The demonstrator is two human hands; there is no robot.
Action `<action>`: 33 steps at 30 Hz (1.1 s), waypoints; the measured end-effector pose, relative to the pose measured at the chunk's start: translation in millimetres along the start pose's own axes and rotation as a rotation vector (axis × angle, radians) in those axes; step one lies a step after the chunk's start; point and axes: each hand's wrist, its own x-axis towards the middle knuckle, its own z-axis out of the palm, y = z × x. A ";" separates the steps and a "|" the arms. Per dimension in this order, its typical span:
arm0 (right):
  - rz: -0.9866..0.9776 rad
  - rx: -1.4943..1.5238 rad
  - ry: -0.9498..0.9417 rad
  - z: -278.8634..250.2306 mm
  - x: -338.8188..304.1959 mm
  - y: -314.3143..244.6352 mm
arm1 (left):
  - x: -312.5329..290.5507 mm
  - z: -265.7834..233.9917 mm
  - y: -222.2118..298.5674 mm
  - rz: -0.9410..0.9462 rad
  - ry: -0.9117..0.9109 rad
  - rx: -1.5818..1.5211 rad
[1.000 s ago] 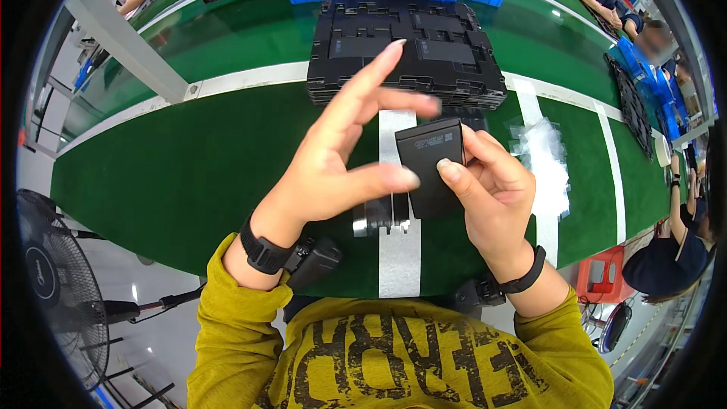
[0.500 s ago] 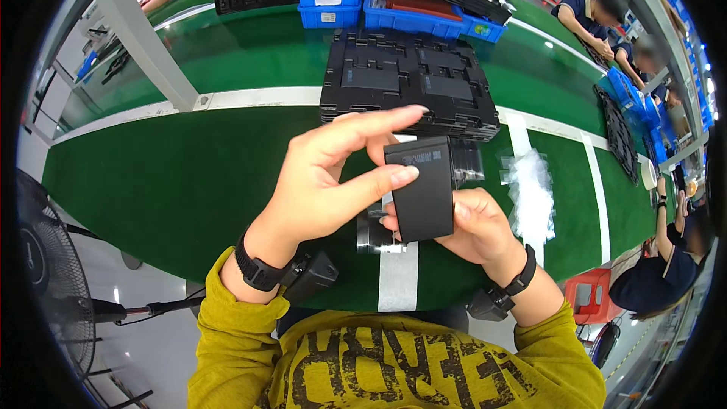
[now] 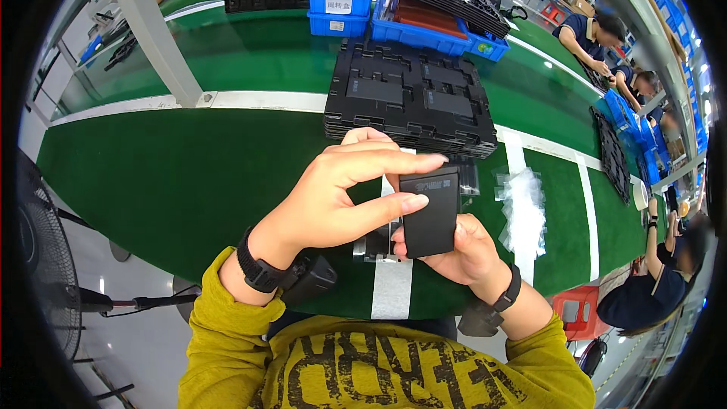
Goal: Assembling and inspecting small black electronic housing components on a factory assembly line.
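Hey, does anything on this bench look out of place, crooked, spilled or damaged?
Nothing looks damaged or spilled. The one untidy spot is the loose clear bags, crumpled on the green mat right of the hands. The black tray stack sits square, and the black part is held upright between the left hand and right hand.

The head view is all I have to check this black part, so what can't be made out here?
- Black part: underside hidden by the right hand; left edge covered by the left hand fingers.
- Clear item on the table, below the hands: mostly hidden by them.
- Tray stack: slot contents too dark to tell.
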 end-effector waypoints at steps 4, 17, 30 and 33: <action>0.010 -0.006 0.045 0.3 -4.3 -0.2 | 4.4 2.2 5.0 -0.317 0.010 -0.235; 0.008 -0.048 0.058 -5.2 -7.2 1.4 | 3.0 12.7 -9.1 -0.276 -0.090 -0.241; 0.002 -0.201 0.275 -28.9 -30.1 -10.4 | -43.0 -6.0 -20.9 -0.486 -0.410 0.158; -0.055 -1.231 0.279 -25.4 -27.2 -28.1 | -42.1 4.9 -18.6 -0.430 -0.384 0.403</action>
